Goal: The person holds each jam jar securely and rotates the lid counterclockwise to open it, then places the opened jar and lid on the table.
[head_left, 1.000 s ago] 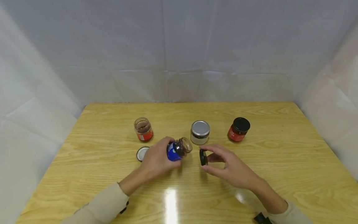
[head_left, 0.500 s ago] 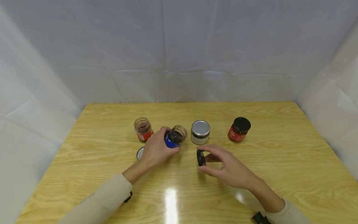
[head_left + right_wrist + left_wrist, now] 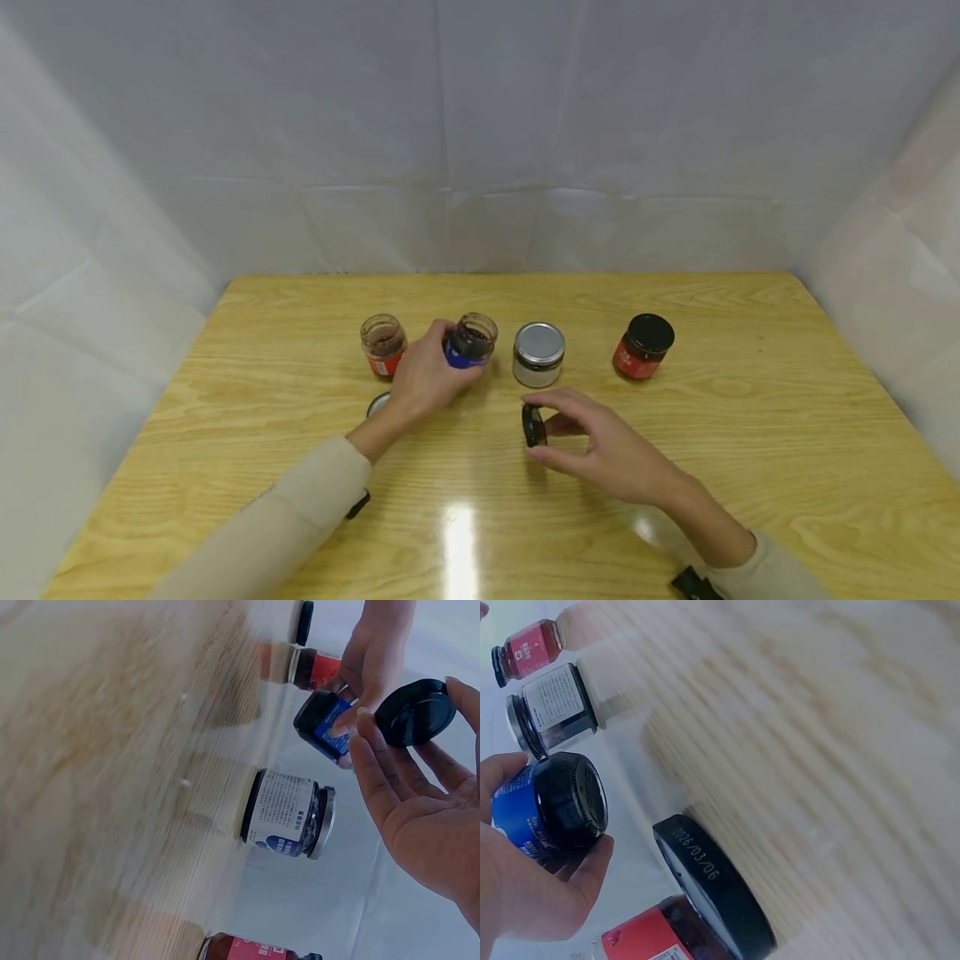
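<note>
Sleeves (image 3: pixel 322 492) of beige cloth enter at the bottom edge, a small black piece (image 3: pixel 693 583) showing by the right cuff. Just beyond, the right hand (image 3: pixel 607 446) pinches a round black jar lid (image 3: pixel 533 426) by its rim between thumb and fingers, holding it on edge above the wooden tabletop (image 3: pixel 750 433). Farther left, partly hidden behind the left wrist, a second lid (image 3: pixel 378 404) lies on the wood, dark at the rim and pale inside; the left wrist view shows 2026/03/06 printed on its side. Past it the left hand (image 3: pixel 427 379) is wrapped round an open glass jar with a blue label (image 3: pixel 471 342), tilted and raised off the table, with dark contents. Just left of that hand stands an open jar with a red label (image 3: pixel 384 346), partly filled. To the right of the blue-labelled one stands a silver-lidded jar (image 3: pixel 538 354) with a white printed label; well apart, farther right, is a red-labelled jar with its black lid on (image 3: pixel 643 346). Behind the table's far edge hangs a creased whitish sheet (image 3: pixel 480 167).
</note>
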`<state>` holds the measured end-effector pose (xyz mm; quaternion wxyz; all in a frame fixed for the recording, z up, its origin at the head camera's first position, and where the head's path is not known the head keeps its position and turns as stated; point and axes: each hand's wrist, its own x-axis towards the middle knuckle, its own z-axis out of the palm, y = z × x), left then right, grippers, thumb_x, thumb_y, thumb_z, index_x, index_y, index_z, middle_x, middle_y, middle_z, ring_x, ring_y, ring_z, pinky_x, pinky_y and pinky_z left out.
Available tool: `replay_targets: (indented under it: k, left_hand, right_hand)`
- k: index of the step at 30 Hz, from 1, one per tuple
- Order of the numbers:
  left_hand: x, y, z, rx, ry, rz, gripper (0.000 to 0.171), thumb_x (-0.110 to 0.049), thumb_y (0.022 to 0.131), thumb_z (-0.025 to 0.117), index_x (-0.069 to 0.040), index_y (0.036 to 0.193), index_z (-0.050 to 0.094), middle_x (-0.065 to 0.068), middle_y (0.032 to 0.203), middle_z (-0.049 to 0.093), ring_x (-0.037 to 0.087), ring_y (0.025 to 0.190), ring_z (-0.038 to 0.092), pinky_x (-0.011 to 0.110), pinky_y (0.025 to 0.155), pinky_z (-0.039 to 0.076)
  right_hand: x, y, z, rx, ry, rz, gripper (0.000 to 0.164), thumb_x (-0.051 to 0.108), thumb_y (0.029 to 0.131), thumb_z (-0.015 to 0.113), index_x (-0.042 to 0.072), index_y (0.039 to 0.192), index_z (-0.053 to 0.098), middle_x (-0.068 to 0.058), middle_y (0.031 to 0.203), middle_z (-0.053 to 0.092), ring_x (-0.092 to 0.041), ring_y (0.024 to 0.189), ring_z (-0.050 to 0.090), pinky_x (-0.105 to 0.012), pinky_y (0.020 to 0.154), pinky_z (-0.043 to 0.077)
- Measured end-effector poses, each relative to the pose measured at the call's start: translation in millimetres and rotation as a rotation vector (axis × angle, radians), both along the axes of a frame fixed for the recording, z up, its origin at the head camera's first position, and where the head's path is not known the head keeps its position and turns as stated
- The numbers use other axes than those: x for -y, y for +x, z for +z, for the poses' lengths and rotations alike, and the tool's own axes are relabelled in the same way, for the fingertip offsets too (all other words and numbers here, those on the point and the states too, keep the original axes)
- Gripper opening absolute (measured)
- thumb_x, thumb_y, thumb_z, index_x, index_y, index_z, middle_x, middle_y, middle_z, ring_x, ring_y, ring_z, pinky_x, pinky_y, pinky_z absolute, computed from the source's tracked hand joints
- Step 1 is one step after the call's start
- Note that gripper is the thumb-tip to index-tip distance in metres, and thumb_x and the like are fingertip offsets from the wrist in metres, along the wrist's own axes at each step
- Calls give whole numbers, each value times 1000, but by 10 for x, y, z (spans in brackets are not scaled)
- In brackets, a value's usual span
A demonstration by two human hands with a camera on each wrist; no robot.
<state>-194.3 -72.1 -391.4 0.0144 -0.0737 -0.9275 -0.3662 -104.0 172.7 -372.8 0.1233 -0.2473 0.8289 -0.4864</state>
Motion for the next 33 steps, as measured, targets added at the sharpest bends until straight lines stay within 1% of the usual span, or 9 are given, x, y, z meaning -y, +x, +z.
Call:
replay_targets:
  k: [5,9,16,18,21,28,30,33]
  left_hand:
    - [-22,-56,-24,30,44,17,67,-35,74,79,-6,127,49,16,112,63,29,96,61,42,80,50]
    - [-27,-94,-44,42,63,26,67,-33,75,79,-6,127,48,16,111,63,29,96,61,43,81,49]
    - [-9,-156,-86,42,52,-5,67,-32,77,78,-5,129,45,18,113,61,31,98,61,44,82,49]
    - [-2,-173,-95,44,55,-11,67,-32,78,77,-5,129,44,18,114,61,31,99,60,44,83,48]
    - [8,-189,-96,51,56,-13,67,-33,78,77,-6,130,44,18,116,60,31,100,60,44,84,48]
    - [4,-200,-74,69,24,-27,70,-35,78,77,-6,132,44,17,117,60,31,102,59,44,86,47]
    - [6,-196,-78,68,18,-31,71,-35,78,77,-5,133,44,17,118,60,31,104,58,45,87,46]
    - [17,-191,-96,70,19,-37,74,-35,77,78,-5,135,44,17,121,59,31,107,57,45,89,45]
  right_hand:
    - [16,-8,-26,-9,-13,9,54,34,88,69,27,137,48,6,128,51,-11,106,58,-32,93,46]
    - [14,-8,-35,-9,-2,9,54,35,88,68,27,138,47,6,129,51,-10,106,58,-33,93,46]
    - [8,-1,-40,-2,3,9,54,36,88,68,28,138,47,6,128,51,-12,107,57,-42,90,48]
    - [6,0,-41,-3,2,9,54,36,88,68,28,138,47,6,128,51,-12,107,57,-43,90,48]
    - [9,1,-40,-8,6,10,54,36,88,68,27,138,47,6,128,51,-12,107,57,-41,91,47]
    - [10,1,-33,-28,22,8,55,37,88,67,23,138,48,7,128,51,-10,107,57,-33,93,46]
    - [10,4,-32,-27,26,8,55,37,88,67,23,138,47,7,129,50,-10,107,57,-33,93,46]
    - [10,7,-33,-20,25,10,55,37,88,67,26,138,47,7,130,50,-11,108,57,-37,93,47]
